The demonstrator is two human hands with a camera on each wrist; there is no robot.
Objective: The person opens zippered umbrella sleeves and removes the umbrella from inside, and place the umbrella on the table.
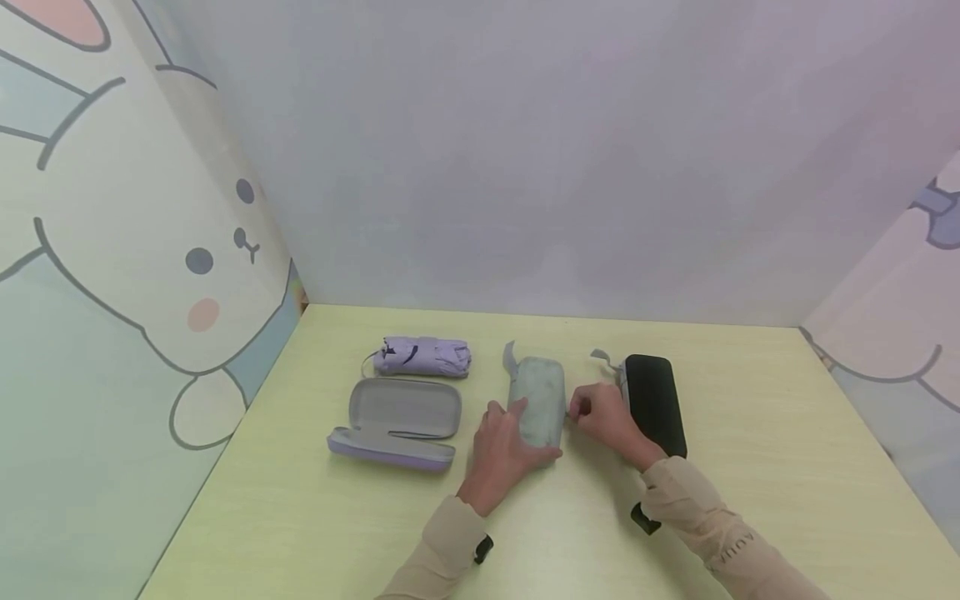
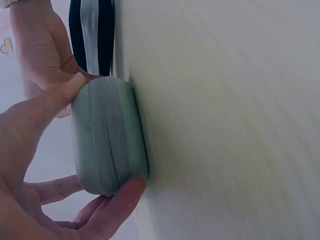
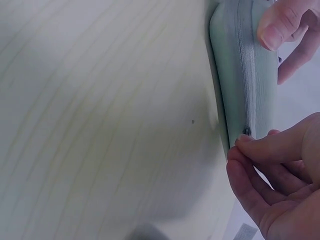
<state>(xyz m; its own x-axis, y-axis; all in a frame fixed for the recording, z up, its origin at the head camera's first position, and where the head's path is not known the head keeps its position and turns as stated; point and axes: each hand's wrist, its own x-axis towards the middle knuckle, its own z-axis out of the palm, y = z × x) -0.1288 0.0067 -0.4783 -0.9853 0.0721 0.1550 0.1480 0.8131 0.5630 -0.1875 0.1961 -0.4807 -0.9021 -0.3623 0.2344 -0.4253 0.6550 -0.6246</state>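
Note:
A pale green zip case [image 1: 538, 387] lies on the table in front of me, a grey zipper band running round its side. My left hand [image 1: 498, 450] grips its near end, thumb on one side and fingers on the other, as the left wrist view also shows of the case [image 2: 85, 145]. At the case's right side, my right hand [image 1: 606, 418] pinches the small zipper pull [image 3: 247, 131] between thumb and index finger. The zipper [image 3: 246, 60] looks closed along the stretch seen in the right wrist view. What the case holds is hidden.
An unfolded lilac case with grey lining [image 1: 405, 408] lies at the left, with a folded lilac umbrella [image 1: 431, 357] behind it. Just right of my right hand is a black case [image 1: 656, 400] with a grey strap. Walls rise behind the table and at both sides.

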